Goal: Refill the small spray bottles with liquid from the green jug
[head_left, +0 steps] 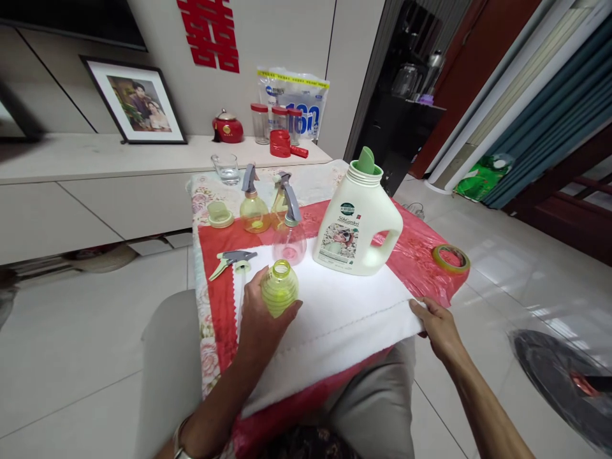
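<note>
My left hand is wrapped around a small yellow-green spray bottle with no top, standing on a white cloth. Its grey-and-green trigger head lies loose just to the left. My right hand grips the cloth's right corner. A large white detergent jug with its green spout open stands behind the cloth. A clear pink spray bottle and two yellow spray bottles stand further back. A green cap lies at the far left.
A red cloth covers the small table; a roll of tape lies at its right edge. A glass sits at the far end. Behind is a low cabinet with jars and a framed photo. A fan stands at my right.
</note>
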Motion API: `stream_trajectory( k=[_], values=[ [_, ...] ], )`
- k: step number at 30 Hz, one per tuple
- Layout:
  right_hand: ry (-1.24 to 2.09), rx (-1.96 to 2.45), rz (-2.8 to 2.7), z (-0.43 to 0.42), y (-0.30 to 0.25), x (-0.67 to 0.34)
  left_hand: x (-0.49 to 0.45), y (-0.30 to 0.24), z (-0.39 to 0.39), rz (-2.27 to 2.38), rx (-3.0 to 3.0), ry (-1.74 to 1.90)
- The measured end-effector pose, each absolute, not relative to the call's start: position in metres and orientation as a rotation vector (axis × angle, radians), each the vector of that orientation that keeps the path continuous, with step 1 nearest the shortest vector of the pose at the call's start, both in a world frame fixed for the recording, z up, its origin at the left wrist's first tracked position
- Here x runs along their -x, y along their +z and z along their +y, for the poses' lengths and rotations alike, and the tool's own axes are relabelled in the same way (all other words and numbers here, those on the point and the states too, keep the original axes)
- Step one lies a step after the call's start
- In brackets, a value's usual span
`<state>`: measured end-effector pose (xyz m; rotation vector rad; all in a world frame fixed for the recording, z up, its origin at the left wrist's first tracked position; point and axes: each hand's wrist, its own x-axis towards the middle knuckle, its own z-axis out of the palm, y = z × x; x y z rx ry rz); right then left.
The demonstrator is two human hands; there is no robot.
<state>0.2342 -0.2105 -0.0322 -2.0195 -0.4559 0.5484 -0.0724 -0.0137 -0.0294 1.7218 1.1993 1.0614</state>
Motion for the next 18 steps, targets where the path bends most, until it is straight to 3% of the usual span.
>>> stream_trajectory(
  k=[18],
  values=[
    [0.524,2.314,-0.672,-0.196,-0.001,-0.285,0.063,-0.027,-0.038,1.198,-1.776,1.003]
  ],
)
